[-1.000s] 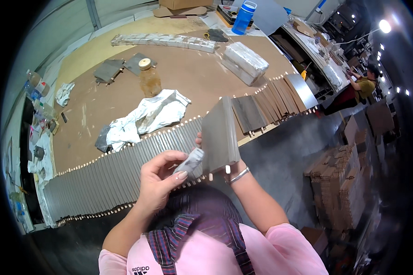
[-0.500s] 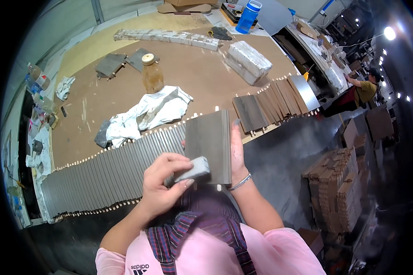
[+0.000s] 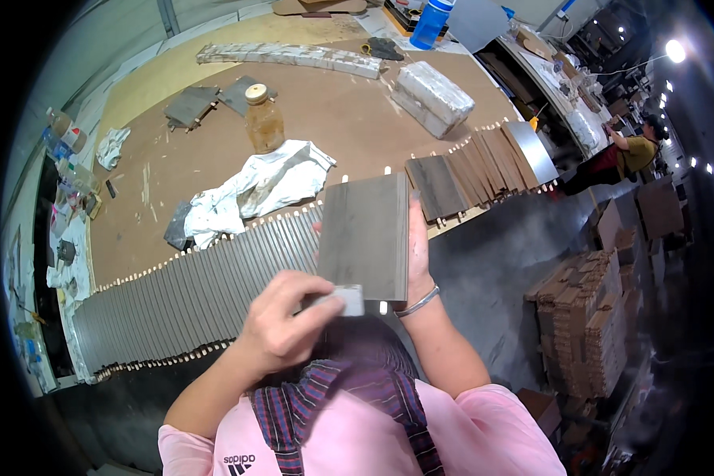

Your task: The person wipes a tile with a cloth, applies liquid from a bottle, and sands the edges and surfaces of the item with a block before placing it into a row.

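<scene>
view: we look down from a head camera at our own two hands, held above the near edge of a brown worktable [image 3: 349,127].
right hand [image 3: 417,246]: at about 2 o'clock from picture centre; fingers run up the right edge of a grey rectangular panel [image 3: 365,236], closed on it, a metal bangle at the wrist.
panel: raised in front of us, face toward the camera, long axis from 6 to 12 o'clock, tilted a little; small pale pegs show at its lower edge.
left hand [image 3: 276,327]: at about 7 o'clock from centre; thumb and fingers pinched shut on a small grey block [image 3: 343,301].
block to panel: the block meets the panel's lower left corner, lying at 12 to 1 o'clock from the left hand; we cannot tell whether it presses or only touches.
nearer hand: the left hand is nearer the lower edge, the right hand holds the long side.
row of panels [image 3: 190,293]: a long line of like grey pieces leans along the table edge from 8 o'clock toward centre; browner ones [image 3: 484,163] carry on at 2 o'clock.
on the table: a white crumpled cloth [image 3: 254,186], an amber jar [image 3: 263,120], a wrapped pale bundle [image 3: 432,97], all well apart from our hands.
beyond: another person [image 3: 631,155] at 2 o'clock, far off.
</scene>
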`<state>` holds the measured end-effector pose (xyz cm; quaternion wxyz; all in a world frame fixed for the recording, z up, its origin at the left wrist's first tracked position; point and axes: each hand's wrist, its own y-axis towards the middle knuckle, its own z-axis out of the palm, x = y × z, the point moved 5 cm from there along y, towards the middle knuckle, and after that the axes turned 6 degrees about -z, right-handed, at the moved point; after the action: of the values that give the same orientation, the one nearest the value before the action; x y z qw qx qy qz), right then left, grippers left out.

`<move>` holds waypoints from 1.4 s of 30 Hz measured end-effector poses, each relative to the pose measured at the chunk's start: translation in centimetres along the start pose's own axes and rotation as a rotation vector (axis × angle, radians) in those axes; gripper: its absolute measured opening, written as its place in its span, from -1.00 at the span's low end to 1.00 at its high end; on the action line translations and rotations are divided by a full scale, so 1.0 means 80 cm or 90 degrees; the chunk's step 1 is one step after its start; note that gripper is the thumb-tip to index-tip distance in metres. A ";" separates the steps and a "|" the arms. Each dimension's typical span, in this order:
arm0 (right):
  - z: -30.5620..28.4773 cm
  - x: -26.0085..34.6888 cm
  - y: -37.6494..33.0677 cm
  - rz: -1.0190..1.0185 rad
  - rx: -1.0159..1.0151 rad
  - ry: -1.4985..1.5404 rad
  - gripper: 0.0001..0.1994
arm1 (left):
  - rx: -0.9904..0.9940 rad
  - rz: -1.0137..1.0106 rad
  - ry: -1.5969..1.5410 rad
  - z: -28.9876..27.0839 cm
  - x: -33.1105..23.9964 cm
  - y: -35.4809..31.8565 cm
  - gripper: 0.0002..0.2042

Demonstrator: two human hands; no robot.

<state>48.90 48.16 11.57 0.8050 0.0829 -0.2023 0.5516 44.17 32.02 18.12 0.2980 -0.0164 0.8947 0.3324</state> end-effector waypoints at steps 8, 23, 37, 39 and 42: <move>0.008 0.008 -0.001 -0.020 -0.008 0.025 -0.22 | -0.005 -0.061 0.047 -0.027 0.018 -0.007 -0.65; 0.027 0.003 -0.033 -0.096 0.007 -0.248 0.00 | -0.093 -0.265 -0.274 -0.051 0.045 0.034 -0.71; 0.023 0.033 -0.032 -0.255 0.018 -0.430 0.24 | -0.171 -0.117 -0.103 -0.024 0.018 0.087 -0.71; 0.024 0.032 -0.034 -0.259 0.019 -0.429 0.24 | -0.176 -0.116 -0.105 -0.023 0.024 0.085 -0.70; 0.019 0.032 -0.037 -0.253 0.009 -0.450 0.26 | -0.154 -0.112 -0.123 -0.026 0.004 0.082 -0.69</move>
<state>52.04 48.72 14.29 0.7763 0.3105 -0.4427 0.3240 41.33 35.92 23.01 0.4061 -0.0986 0.8106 0.4103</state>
